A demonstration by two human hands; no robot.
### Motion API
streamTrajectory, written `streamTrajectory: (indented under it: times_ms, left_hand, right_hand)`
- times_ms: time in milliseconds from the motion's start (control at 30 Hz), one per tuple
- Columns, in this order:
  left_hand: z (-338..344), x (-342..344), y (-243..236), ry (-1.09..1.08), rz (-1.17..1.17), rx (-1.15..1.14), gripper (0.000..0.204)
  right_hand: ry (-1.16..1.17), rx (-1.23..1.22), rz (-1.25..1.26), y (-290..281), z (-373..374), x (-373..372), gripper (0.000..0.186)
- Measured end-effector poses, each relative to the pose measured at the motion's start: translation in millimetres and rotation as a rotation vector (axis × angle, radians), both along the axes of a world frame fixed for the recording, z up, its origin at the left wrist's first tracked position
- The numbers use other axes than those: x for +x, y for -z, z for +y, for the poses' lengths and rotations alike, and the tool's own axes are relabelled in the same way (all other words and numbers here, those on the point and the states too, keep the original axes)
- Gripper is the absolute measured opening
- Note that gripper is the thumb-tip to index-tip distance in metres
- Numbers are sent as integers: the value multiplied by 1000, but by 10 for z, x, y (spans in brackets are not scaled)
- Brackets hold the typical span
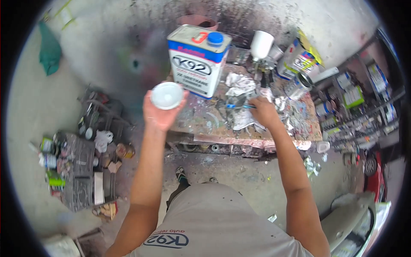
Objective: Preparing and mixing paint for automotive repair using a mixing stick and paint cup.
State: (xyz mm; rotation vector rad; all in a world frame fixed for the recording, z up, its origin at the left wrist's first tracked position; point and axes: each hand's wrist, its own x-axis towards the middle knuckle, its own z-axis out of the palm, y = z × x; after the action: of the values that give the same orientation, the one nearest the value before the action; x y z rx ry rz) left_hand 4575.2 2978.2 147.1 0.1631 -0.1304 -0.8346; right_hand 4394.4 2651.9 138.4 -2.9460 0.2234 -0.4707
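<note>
My left hand [159, 118] is wrapped from below around a small white round cup [167, 95], held in front of the table's left edge. Over the table, my right hand [264, 112] is closed on a thin blue brush [233, 106] that points left; its exact kind is blurred. Beneath and beside it lie crumpled, stained white rags [242, 83]. A large rectangular thinner can [197, 70] with a blue cap stands between my hands, towards the back. Behind my right hand, a spray gun with a white cup [262, 45] stands upright.
An open metal can [299, 85] and a tilted can with yellow tape [299, 60] stand at the table's right. A reddish bucket [199, 21] sits behind the thinner can. Shelves of cans [364, 98] line the right side. A cluttered dark cabinet [79, 171] stands left.
</note>
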Motion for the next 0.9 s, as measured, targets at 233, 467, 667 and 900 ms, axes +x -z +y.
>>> streamTrajectory:
  times_ms: [233, 467, 667, 900]
  left_hand:
    - [-232, -892, 156, -9, 60, -1, 66]
    - [-181, -1429, 257, -121, 121, 106, 49]
    - [152, -1520, 401, -327, 89, 111, 48]
    - [1016, -1534, 511, -375, 65, 146, 47]
  right_hand:
    - [56, 86, -79, -64, -80, -270, 18]
    - [-355, 426, -144, -378, 973, -500, 20]
    - [-386, 280, 99, -430, 1738, -485, 17]
    - [-383, 236, 65, -342, 2557, -151, 18]
